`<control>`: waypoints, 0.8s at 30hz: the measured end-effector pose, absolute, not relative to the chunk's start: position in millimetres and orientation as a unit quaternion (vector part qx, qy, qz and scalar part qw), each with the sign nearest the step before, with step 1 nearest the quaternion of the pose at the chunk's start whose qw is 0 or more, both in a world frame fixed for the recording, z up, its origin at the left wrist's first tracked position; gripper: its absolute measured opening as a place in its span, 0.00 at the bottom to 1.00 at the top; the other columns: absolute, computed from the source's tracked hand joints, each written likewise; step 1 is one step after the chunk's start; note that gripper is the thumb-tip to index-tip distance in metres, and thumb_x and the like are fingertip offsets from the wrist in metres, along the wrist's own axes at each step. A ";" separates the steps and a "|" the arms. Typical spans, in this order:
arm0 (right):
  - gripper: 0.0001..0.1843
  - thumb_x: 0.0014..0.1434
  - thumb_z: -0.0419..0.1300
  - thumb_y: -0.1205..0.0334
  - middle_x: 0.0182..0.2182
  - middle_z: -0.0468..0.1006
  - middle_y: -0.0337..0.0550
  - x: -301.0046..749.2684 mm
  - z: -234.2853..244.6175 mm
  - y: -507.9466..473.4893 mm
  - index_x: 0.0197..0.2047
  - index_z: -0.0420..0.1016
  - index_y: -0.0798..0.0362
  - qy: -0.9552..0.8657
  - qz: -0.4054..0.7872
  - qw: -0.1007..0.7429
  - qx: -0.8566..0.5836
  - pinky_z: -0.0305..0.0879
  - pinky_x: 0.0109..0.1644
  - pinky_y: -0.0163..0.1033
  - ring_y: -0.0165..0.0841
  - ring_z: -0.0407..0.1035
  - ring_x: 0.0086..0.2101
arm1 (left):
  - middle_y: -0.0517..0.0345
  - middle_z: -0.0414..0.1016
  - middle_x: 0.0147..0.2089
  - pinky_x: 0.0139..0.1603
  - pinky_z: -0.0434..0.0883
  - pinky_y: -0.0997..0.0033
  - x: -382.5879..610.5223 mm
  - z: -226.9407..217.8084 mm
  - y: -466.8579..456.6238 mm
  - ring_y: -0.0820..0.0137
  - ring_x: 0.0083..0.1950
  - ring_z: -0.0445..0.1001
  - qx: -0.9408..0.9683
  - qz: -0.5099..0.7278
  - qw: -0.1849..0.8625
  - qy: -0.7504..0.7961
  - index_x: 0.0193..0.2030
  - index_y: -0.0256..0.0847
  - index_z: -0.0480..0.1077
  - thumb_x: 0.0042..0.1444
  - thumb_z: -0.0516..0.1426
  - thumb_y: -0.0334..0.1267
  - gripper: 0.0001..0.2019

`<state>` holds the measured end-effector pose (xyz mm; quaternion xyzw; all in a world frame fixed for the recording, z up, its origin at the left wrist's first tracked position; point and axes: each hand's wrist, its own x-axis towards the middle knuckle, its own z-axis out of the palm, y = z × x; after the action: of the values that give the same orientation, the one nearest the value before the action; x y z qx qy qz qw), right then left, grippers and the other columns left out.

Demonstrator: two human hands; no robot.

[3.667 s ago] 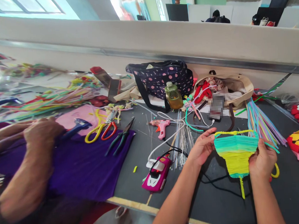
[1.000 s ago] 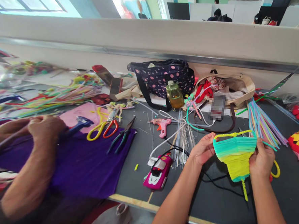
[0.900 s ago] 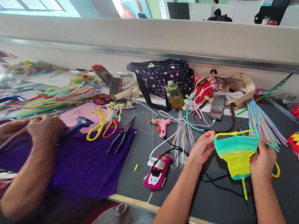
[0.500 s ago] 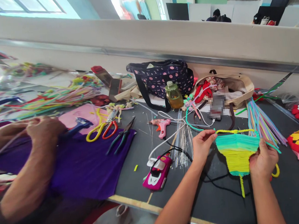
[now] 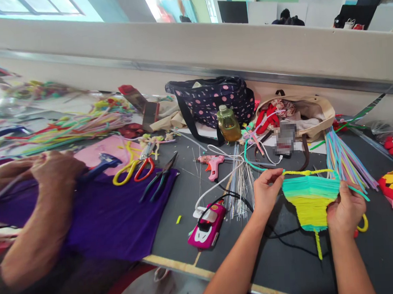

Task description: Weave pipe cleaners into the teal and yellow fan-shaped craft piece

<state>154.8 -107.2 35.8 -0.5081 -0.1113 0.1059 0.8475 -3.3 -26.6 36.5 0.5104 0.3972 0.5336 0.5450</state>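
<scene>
A pipe-cleaner panel (image 5: pixel 315 202), turquoise at the top and bottom with yellow between, is held up over the dark table. It tapers downward, with a yellow stem below and a yellow strip across the top. My left hand (image 5: pixel 268 190) is closed in a pinch at its upper left corner. My right hand (image 5: pixel 346 208) is closed on its right side, fingers partly hidden behind it. A turquoise pipe-cleaner end (image 5: pixel 359 193) sticks out to the right past that hand. Scissors with a yellow handle (image 5: pixel 363 223) lie partly hidden behind my right wrist.
At left, a co-worker's hands (image 5: pixel 53 167) work above purple cloth (image 5: pixel 111 227). Pliers (image 5: pixel 160 178), a pink glue gun (image 5: pixel 211 164), a magenta car-shaped device (image 5: pixel 206 230) and thin wires (image 5: pixel 241 193) lie between us. Pipe cleaners (image 5: pixel 345 160), a bottle (image 5: pixel 228 123) and bags (image 5: pixel 213 101) stand behind.
The panel has shifted very slightly left in view, and its top strip sits a little differently. Both my hands keep their hold in nearly the same places.
</scene>
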 end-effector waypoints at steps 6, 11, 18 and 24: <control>0.18 0.42 0.72 0.58 0.23 0.69 0.32 154.0 37.2 -107.1 0.30 0.69 0.55 -0.101 0.120 0.851 -0.501 0.69 0.32 0.37 0.27 0.67 0.24 | 0.57 0.76 0.31 0.35 0.66 0.73 -3.8 40.4 -25.8 0.72 0.31 0.70 0.497 0.505 0.579 0.404 0.37 0.40 0.78 0.45 0.64 0.34 0.10; 0.18 0.41 0.73 0.59 0.22 0.69 0.32 154.8 36.6 -107.0 0.31 0.70 0.56 -0.086 0.147 0.856 -0.488 0.70 0.32 0.37 0.27 0.67 0.24 | 0.58 0.75 0.31 0.35 0.65 0.75 -8.8 42.4 -20.0 0.74 0.31 0.70 0.413 0.463 0.704 0.346 0.41 0.37 0.76 0.43 0.66 0.35 0.16; 0.18 0.42 0.73 0.58 0.21 0.69 0.32 158.6 29.6 -106.3 0.30 0.70 0.57 -0.073 0.191 0.852 -0.483 0.70 0.31 0.37 0.27 0.67 0.23 | 0.60 0.74 0.32 0.38 0.67 0.75 -14.1 43.1 -18.5 0.75 0.32 0.72 0.216 0.356 0.884 0.214 0.47 0.36 0.72 0.37 0.70 0.32 0.27; 0.18 0.42 0.73 0.58 0.22 0.70 0.33 159.1 25.8 -106.2 0.31 0.70 0.56 -0.084 0.190 0.849 -0.486 0.72 0.33 0.39 0.28 0.68 0.23 | 0.63 0.72 0.31 0.36 0.66 0.76 -12.0 46.0 -23.2 0.77 0.31 0.71 0.187 0.374 0.889 0.186 0.40 0.37 0.72 0.40 0.70 0.35 0.20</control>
<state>159.1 -106.2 25.8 -0.4863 -0.0838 0.1901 0.8487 -12.0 -23.2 46.0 0.1869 0.1860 0.3736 0.8893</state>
